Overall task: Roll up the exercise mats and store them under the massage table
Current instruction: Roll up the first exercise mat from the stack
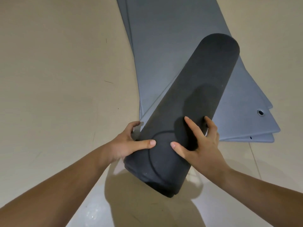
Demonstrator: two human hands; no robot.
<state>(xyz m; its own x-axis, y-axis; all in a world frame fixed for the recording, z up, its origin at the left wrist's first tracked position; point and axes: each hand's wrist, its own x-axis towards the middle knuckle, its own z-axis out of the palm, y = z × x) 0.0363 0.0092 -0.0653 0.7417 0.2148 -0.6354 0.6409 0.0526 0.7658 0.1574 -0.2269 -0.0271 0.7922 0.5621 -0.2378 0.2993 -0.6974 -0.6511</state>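
Note:
A dark grey exercise mat [193,89], fully rolled into a thick cylinder, slants from the near centre up toward the far right, lifted off the floor at its near end. My left hand [131,141] clasps the roll's left side near that end, thumb on top. On the right side my right hand [201,143] grips it, fingers spread over the top. Beneath and behind the roll lies a stack of flat blue-grey mats [164,38], several layers fanned at their corners. The massage table is not in view.
Beige tiled floor [57,71] spreads to the left and in front of me. A metal eyelet [260,112] sits in the near right corner of one flat mat. The roll's shadow falls on the floor under its near end.

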